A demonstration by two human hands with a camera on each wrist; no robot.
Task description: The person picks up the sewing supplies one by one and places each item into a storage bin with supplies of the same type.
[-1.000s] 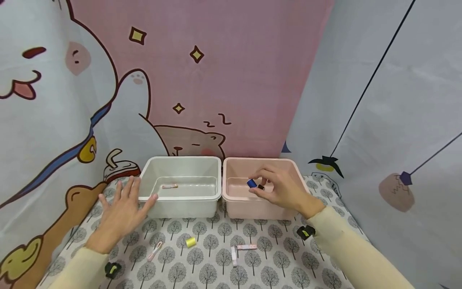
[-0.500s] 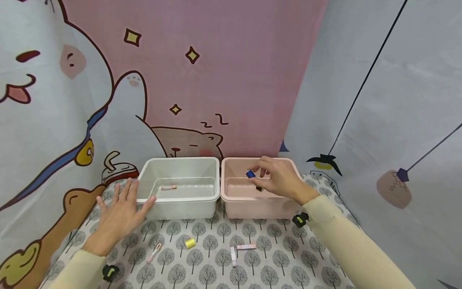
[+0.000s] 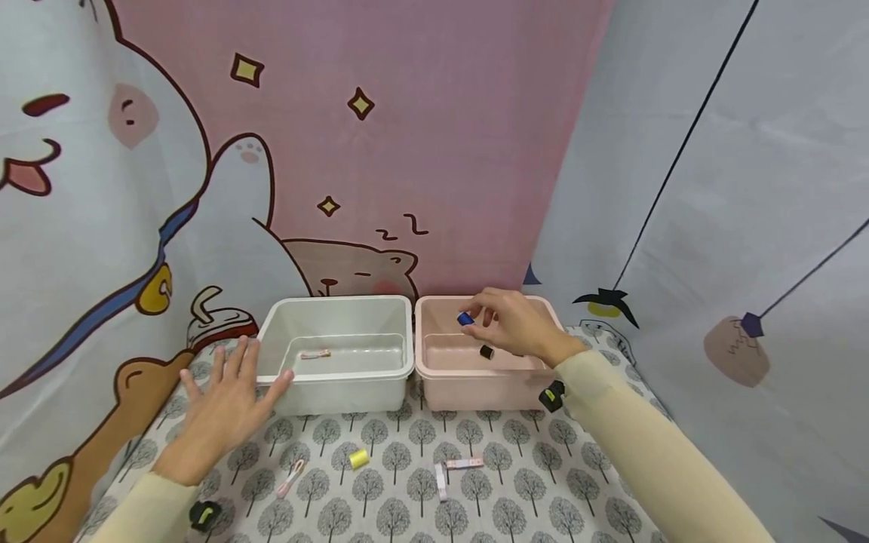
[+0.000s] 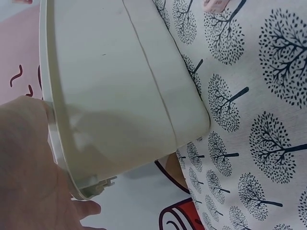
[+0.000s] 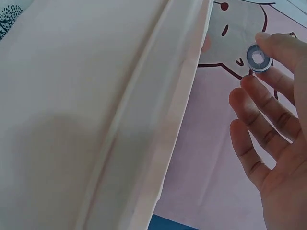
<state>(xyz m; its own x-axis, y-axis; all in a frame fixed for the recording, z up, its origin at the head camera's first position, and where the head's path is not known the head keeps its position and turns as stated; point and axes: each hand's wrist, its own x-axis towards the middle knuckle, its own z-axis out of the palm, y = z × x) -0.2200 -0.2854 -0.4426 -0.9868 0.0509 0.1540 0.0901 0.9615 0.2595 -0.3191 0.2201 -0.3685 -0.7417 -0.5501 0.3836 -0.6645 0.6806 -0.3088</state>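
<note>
Over the pink bin (image 3: 453,385), my right hand (image 3: 512,324) pinches a blue thread spool (image 3: 465,318) between thumb and index finger. The right wrist view shows the spool (image 5: 259,58) end-on with its centre hole, the other fingers loosely bent. A black spool (image 3: 486,352) lies inside the pink bin, below the hand. My left hand (image 3: 227,400) has its fingers spread at the left front corner of the white bin (image 3: 339,392); in the left wrist view this hand (image 4: 29,167) overlaps the bin's rim. A small pinkish-white looped strip (image 3: 315,354) lies in the white bin.
The two bins stand side by side against a cartoon-printed curtain (image 3: 441,151). On the tree-patterned cloth (image 3: 394,516) in front lie a yellow spool (image 3: 359,458), a pinkish looped strip (image 3: 291,478) and a pink-and-white strip (image 3: 465,463) beside a white one (image 3: 440,483).
My right hand has risen slightly and shifted left with the blue spool, leaving the black spool in fuller view in the pink bin. The left hand stays at the white bin's corner.
</note>
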